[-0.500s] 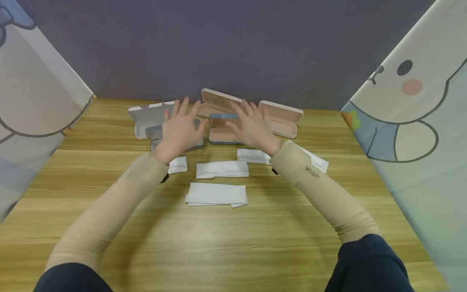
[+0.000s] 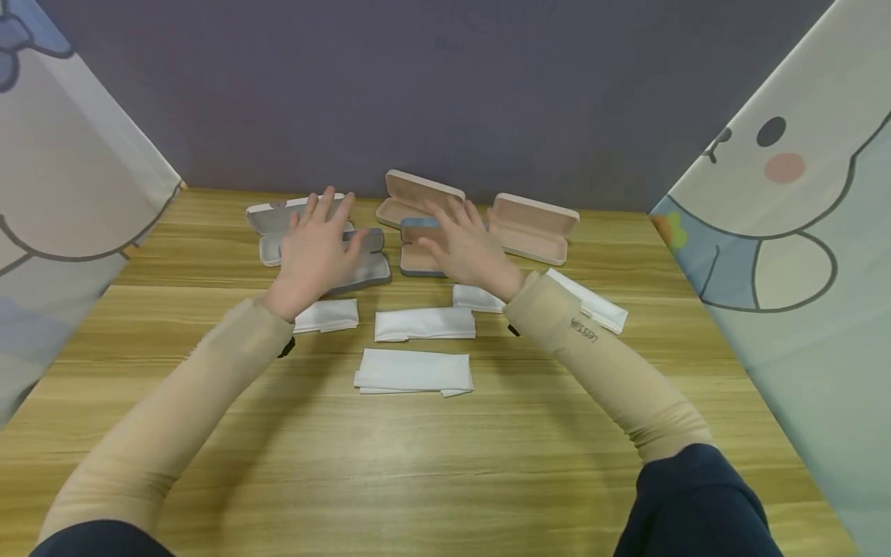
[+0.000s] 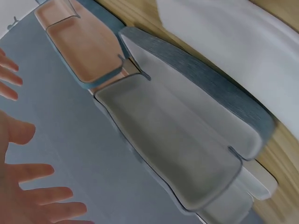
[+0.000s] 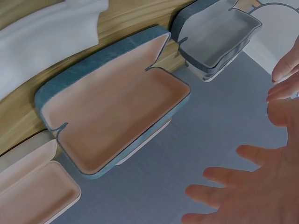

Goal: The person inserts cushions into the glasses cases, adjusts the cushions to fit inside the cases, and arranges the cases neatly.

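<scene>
My left hand [image 2: 316, 251] is spread above the left-hand glasses cases, its fingers straight and nothing in its grasp. Below it stand an opened grey glasses case [image 2: 372, 271] and, behind that, a grey-lined one with a pale lid [image 2: 267, 220]. My right hand [image 2: 473, 251] also has its fingers spread and holds nothing. It partly covers a blue glasses case with pink lining [image 2: 418, 259] in the head view. Two pink-lined cases stand open behind: one at back centre [image 2: 421, 189], another at the right [image 2: 534, 224]. Their linings show.
Folded white cloths lie in front of the cases: left [image 2: 327, 315], middle [image 2: 425, 323], nearest [image 2: 414, 370], beside the right wrist [image 2: 476, 299] and slanted at the right [image 2: 592, 302]. A dark grey wall [image 2: 445, 93] closes off the wooden table [image 2: 418, 480].
My left hand has shifted left and slightly towards me, uncovering more of the grey case. The right hand has moved a little left. Cases and cloths have stayed put.
</scene>
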Demonstrator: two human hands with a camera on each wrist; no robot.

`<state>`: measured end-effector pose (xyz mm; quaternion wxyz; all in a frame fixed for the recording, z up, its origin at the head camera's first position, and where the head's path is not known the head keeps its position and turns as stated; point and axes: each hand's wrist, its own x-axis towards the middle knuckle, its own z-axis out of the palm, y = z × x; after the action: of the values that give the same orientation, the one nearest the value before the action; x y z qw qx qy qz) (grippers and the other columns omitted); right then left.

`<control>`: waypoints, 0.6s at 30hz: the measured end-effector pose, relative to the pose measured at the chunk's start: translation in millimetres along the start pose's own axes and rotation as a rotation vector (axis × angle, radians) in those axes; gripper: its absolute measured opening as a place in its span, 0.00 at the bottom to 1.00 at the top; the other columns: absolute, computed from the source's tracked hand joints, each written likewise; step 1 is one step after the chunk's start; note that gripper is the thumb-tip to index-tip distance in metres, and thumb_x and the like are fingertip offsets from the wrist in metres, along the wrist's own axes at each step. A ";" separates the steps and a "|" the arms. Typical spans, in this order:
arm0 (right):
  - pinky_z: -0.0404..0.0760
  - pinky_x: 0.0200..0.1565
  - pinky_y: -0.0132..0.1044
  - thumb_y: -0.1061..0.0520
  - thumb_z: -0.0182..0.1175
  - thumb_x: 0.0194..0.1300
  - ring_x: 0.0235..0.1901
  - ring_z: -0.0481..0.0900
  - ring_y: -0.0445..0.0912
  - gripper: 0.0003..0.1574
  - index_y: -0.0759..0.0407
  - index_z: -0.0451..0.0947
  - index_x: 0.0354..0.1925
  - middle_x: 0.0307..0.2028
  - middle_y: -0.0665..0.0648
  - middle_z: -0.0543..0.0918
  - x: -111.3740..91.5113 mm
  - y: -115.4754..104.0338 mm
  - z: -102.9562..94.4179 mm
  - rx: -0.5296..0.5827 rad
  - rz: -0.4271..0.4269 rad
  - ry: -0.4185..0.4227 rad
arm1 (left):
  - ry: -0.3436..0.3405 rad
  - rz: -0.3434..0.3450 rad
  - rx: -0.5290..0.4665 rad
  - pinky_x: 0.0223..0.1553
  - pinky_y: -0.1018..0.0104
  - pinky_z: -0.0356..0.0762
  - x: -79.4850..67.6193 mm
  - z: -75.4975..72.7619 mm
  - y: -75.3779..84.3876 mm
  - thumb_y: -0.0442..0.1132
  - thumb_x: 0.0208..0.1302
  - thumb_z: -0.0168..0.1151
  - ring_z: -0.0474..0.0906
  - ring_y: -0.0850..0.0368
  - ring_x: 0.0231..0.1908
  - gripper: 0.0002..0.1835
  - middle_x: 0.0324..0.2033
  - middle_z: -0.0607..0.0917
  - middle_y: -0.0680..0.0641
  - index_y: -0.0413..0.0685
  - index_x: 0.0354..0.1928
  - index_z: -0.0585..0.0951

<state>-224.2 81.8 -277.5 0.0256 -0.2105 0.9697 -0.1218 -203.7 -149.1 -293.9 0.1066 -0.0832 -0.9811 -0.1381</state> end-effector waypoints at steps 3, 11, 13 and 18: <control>0.36 0.70 0.67 0.32 0.35 0.73 0.75 0.40 0.60 0.39 0.39 0.42 0.75 0.76 0.59 0.46 -0.5 -4.0 0.0 0.010 -0.011 0.004 | 0.017 -0.004 -0.005 0.67 0.32 0.51 -4.3 -2.6 -6.6 0.52 0.72 0.46 0.50 0.33 0.72 0.32 0.73 0.56 0.34 0.47 0.73 0.58; 0.42 0.70 0.67 0.33 0.36 0.73 0.75 0.45 0.59 0.39 0.41 0.43 0.76 0.75 0.59 0.51 -0.5 -12.1 3.8 -0.013 -0.050 0.014 | 0.062 -0.018 0.025 0.64 0.30 0.55 -16.0 -4.5 -25.0 0.50 0.70 0.49 0.54 0.31 0.70 0.31 0.71 0.60 0.33 0.45 0.71 0.61; 0.46 0.69 0.66 0.34 0.38 0.74 0.74 0.48 0.60 0.39 0.42 0.44 0.76 0.75 0.59 0.53 -0.3 -14.6 5.1 -0.004 -0.063 0.014 | 0.084 -0.012 0.030 0.64 0.30 0.57 -18.2 -3.8 -29.8 0.50 0.69 0.52 0.56 0.31 0.69 0.31 0.70 0.62 0.34 0.46 0.70 0.63; 0.58 0.69 0.61 0.39 0.42 0.74 0.71 0.58 0.60 0.37 0.46 0.47 0.75 0.72 0.61 0.60 1.0 -21.5 8.3 0.029 -0.101 0.017 | 0.141 0.000 0.015 0.63 0.32 0.60 -23.2 -3.8 -40.0 0.50 0.66 0.56 0.60 0.33 0.68 0.31 0.68 0.67 0.34 0.48 0.69 0.65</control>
<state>-215.6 60.6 -280.2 0.0144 -0.2576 0.9561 -0.1386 -188.4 -191.2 -305.8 0.1759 -0.0724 -0.9722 -0.1364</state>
